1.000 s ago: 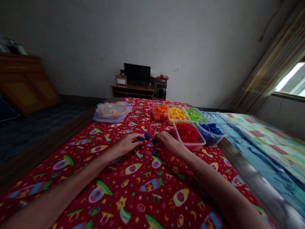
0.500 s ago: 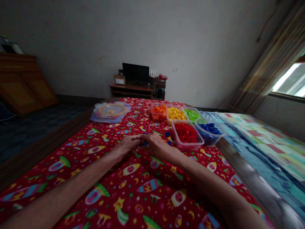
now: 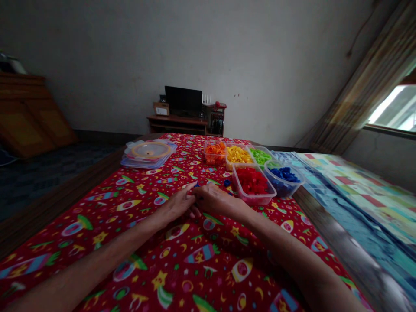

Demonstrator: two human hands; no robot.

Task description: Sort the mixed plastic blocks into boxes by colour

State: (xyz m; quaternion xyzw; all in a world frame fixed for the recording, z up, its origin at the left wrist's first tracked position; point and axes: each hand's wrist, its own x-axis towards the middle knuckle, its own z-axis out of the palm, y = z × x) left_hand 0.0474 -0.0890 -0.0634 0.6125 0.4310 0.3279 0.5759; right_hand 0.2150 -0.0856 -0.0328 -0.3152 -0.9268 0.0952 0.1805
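Note:
My left hand point(image 3: 182, 202) and my right hand point(image 3: 211, 197) meet above the middle of the red patterned cloth point(image 3: 182, 277). Between their fingertips shows a small blue plastic piece point(image 3: 196, 184), mostly hidden by the fingers; both hands are closed on it. Its exact shape is too small to make out. Just right of my right hand, another blue piece point(image 3: 226, 183) lies loose on the cloth. Close by stands a clear tub of red pieces point(image 3: 253, 182), with a round tub of blue pieces point(image 3: 283, 175) beside it.
Behind these are tubs of orange pieces point(image 3: 215, 152), yellow pieces point(image 3: 238, 154) and green pieces point(image 3: 260, 156). A stack of plastic lids point(image 3: 149, 152) lies at the far left of the table. A bed point(image 3: 351, 195) adjoins the right side, and a monitor point(image 3: 183, 101) stands beyond.
My left hand has tilted upward, its lower fingers now showing beneath my right hand. The blue piece has shifted to the top of the fingertips. The view has turned slightly right.

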